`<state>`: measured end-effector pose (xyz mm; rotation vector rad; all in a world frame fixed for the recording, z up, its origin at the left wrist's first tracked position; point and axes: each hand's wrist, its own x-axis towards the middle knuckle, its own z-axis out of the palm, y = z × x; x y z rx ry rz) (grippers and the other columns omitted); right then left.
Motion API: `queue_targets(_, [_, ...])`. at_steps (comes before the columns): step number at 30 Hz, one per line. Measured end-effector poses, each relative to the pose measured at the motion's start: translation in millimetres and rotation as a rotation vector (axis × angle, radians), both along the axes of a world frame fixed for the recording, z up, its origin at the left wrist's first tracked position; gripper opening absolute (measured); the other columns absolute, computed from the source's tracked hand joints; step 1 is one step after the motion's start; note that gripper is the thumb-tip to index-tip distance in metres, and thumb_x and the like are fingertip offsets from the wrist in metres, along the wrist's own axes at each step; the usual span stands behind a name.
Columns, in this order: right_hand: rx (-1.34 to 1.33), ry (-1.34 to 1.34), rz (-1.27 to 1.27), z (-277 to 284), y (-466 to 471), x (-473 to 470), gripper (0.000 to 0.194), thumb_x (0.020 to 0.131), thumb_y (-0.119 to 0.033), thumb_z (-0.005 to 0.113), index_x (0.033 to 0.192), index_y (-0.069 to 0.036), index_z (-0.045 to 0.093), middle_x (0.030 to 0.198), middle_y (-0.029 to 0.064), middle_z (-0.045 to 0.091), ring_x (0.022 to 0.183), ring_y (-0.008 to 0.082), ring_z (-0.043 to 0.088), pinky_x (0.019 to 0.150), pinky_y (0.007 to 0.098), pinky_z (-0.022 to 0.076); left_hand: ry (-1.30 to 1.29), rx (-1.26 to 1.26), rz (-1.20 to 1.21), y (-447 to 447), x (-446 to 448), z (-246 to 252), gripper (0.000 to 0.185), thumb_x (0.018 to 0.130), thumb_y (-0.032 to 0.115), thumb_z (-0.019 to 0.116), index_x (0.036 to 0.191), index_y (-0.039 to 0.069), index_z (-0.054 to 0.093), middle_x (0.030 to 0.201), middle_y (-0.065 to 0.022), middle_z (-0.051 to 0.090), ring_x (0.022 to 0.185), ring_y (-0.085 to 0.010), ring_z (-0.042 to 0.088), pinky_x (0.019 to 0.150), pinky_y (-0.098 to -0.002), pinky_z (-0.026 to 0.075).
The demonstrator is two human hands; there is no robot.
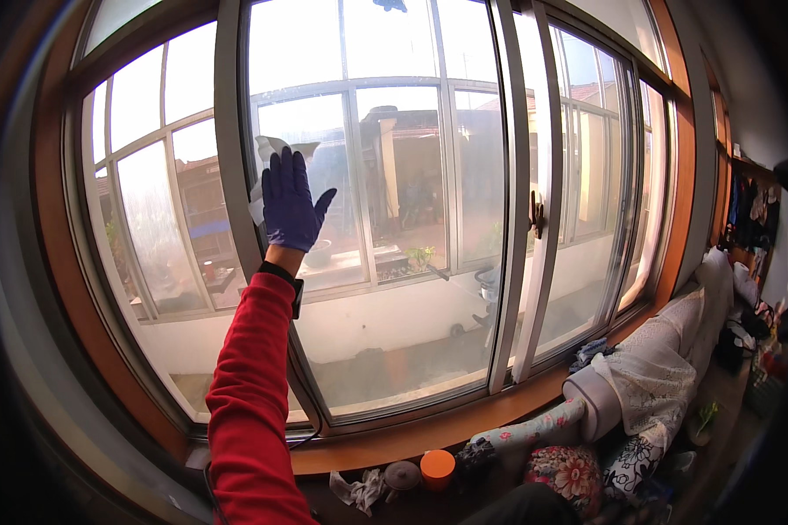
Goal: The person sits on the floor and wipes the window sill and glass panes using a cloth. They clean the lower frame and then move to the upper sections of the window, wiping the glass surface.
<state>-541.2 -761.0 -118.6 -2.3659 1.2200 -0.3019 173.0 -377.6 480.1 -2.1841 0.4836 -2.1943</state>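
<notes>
My left hand (292,205), in a purple-blue glove, lies flat against the upper left of a sliding window's glass pane (394,325). Under its palm and fingers it holds a thin white cloth or wipe (267,147), whose edges stick out above the fingertips and to the left. The thumb points right, apart from the fingers. A dark watch and a red sleeve cover the wrist and forearm. Hazy smears show on the glass. To the right, a dark latch (536,215) sits on the sash frame. My right hand is out of view.
Along the wooden sill (433,430) lie a crumpled white cloth (358,489), a round lidded pot (402,475), an orange lid or container (437,470) and a floral bolster (532,423). A sofa back under a lace cover (656,361) stands right. A dark cable hangs near the window's lower left.
</notes>
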Motion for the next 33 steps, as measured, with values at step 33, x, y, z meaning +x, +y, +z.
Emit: queue_targets(33, [-0.014,0.060,-0.009,9.1,-19.1,3.4,0.023,0.094,-0.030,0.061,0.106,-0.014,0.072,0.097,0.0203,0.071,0.091,0.0421,0.066,0.083,0.0517,0.0541,-0.035,0.247,-0.192,-216.7,2.9,74.1,0.085,0.096,0.065,0.050,0.153,0.003,0.039,0.162,-0.0149,0.033,0.152,-0.0317,0.026,0.126,-0.0476,0.018])
